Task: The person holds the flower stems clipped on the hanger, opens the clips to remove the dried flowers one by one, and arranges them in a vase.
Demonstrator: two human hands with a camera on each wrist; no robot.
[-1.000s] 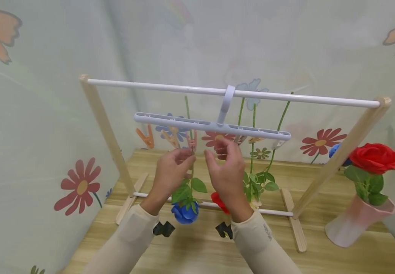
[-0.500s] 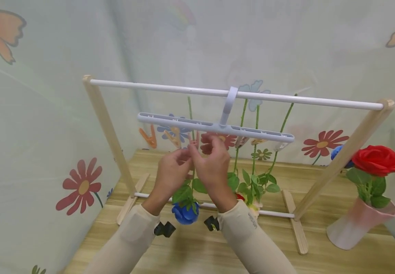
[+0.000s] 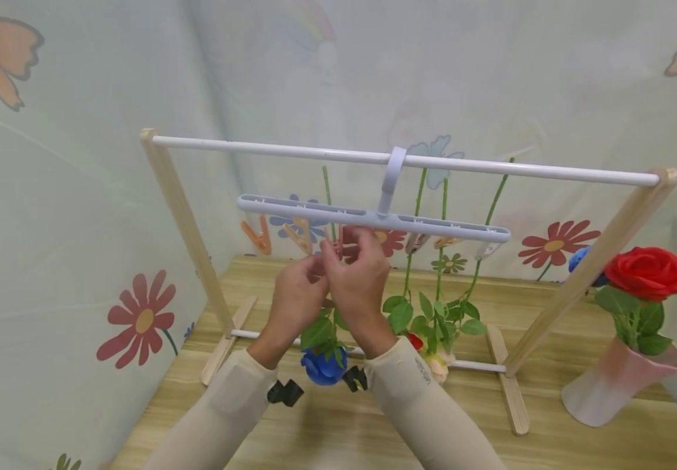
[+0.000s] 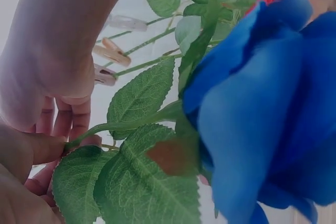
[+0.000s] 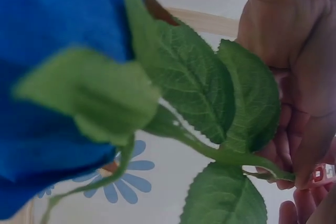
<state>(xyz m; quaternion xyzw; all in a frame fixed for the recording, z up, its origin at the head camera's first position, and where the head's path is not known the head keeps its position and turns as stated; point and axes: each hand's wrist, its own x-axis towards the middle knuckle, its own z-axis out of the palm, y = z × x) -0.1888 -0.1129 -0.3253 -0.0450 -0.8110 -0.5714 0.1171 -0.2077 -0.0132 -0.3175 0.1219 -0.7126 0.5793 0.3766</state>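
Observation:
My left hand (image 3: 296,295) pinches the green stem (image 4: 123,125) of an artificial blue rose (image 3: 323,365), which hangs flower-down with leaves around the stem. Above it, my right hand (image 3: 359,277) has thumb and fingers at a pink clothespin (image 5: 318,174) and pinches it. That clothespin hangs from a pale lavender clip hanger (image 3: 314,212), hooked over the rack's white rod (image 3: 226,147). The rose stem's upper end rises behind the hanger. Both wrist views show the blue bloom close up; the clothespin's jaws are mostly hidden by the fingers.
An orange clothespin (image 3: 257,235) and a beige clothespin (image 3: 298,236) hang at left. On the right, clothespins hold upside-down flowers, among them a cream one (image 3: 437,367) and a red one (image 3: 414,341). A pink-white vase (image 3: 620,382) with a red rose (image 3: 655,273) stands beyond the wooden post (image 3: 591,267).
My right hand has moved left, from beside the stem to the pink clothespin, its fingers closing there. The left hand stays at the stem. The view has shifted slightly.

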